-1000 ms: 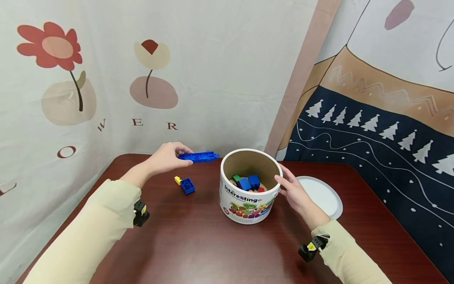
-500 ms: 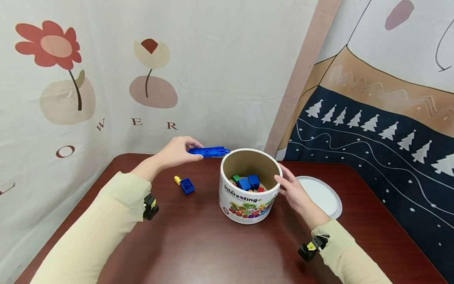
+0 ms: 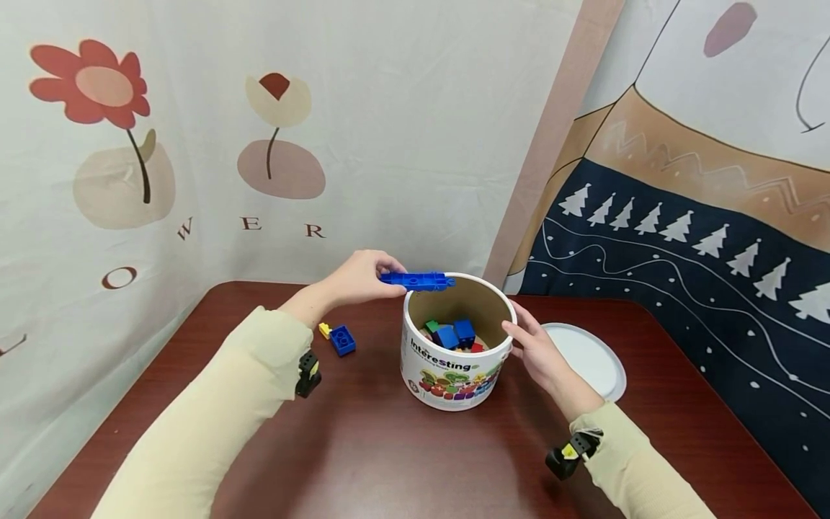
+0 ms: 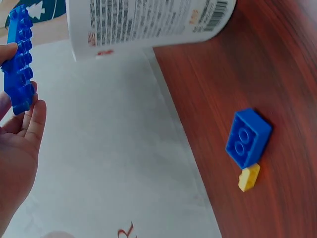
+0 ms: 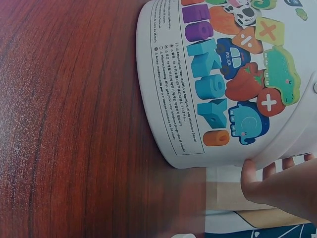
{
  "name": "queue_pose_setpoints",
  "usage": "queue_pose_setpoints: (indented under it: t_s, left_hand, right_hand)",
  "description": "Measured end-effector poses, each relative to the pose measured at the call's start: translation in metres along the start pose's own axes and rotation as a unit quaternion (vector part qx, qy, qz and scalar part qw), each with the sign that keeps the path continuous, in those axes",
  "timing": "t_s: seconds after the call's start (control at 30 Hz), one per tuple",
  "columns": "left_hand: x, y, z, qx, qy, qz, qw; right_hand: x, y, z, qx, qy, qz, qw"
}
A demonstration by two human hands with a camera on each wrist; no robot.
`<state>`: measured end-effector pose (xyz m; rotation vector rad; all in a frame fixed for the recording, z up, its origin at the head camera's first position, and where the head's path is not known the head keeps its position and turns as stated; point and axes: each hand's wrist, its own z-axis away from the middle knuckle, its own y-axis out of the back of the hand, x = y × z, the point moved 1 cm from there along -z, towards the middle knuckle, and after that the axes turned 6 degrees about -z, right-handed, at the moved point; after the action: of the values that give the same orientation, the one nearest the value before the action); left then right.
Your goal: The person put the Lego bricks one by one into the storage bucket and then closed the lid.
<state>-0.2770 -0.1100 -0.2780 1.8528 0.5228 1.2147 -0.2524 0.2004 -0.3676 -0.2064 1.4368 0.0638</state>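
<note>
Head view has the white bucket (image 3: 447, 378) standing upright on the reddish-brown table (image 3: 382, 454). On the bucket's left, the person's left hand (image 3: 366, 278) pinches a long blue toy piece (image 3: 423, 282) by its left end; the left wrist view has the thumb on one side of it and fingers on the other. The piece is held about level, its free end pointing right, over the far left part of the bucket's mouth; whether it touches the rim I cannot tell. At the bucket's right side, the right hand (image 3: 540, 353) grips the rim, so the two hands are apart, with the bucket's mouth between them.

Inside the bucket lie several blocks: two blue blocks (image 3: 464, 331) near each other, a green block (image 3: 431, 326) to their left and part of a red piece (image 3: 477, 347) to their right. Left of the bucket, on the table, a blue brick (image 3: 343, 340) rests hollow side up, with a small yellow piece (image 3: 325, 330) just beside it. Right of the bucket lies a round white lid (image 3: 593, 360), partly hidden. Behind the bucket hangs a pale cloth (image 3: 415, 144) printed with flowers, and off to its right a dark blue cloth (image 3: 622, 317) with white trees
</note>
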Motion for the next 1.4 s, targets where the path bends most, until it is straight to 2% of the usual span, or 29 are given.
queue_pose_setpoints:
  t_s: [0.13, 0.47, 0.7, 0.97, 1.13, 1.27, 1.4]
  left_hand:
    - [0.011, -0.01, -0.008, -0.011, -0.02, 0.003, 0.9997]
    - [0.032, -0.037, -0.022, -0.037, -0.037, -0.003, 0.9986]
    - [0.039, -0.049, -0.028, -0.052, -0.036, 0.005, 0.998]
    - [0.04, -0.059, -0.033, -0.061, -0.034, 0.01, 0.9975]
    - [0.037, -0.059, -0.035, -0.059, -0.031, 0.014, 0.9977]
    - [0.031, -0.051, -0.032, -0.033, -0.027, 0.028, 0.9987]
    - [0.017, -0.039, -0.026, -0.004, -0.012, 0.044, 0.9989]
  right_hand:
    - [0.001, 0.001, 0.001, 0.001, 0.0, 0.001, 1.0]
    - [0.002, 0.003, 0.001, 0.001, 0.002, -0.003, 1.0]
    - [0.001, 0.001, 0.001, -0.005, 0.002, 0.0, 1.0]
    - [0.001, 0.003, 0.001, -0.001, 0.004, -0.004, 1.0]
    - [0.002, 0.002, -0.001, -0.008, 0.01, -0.003, 1.0]
    - [0.002, 0.002, -0.002, -0.01, 0.013, 0.0, 1.0]
    - [0.002, 0.002, -0.002, -0.008, 0.011, -0.002, 1.0]
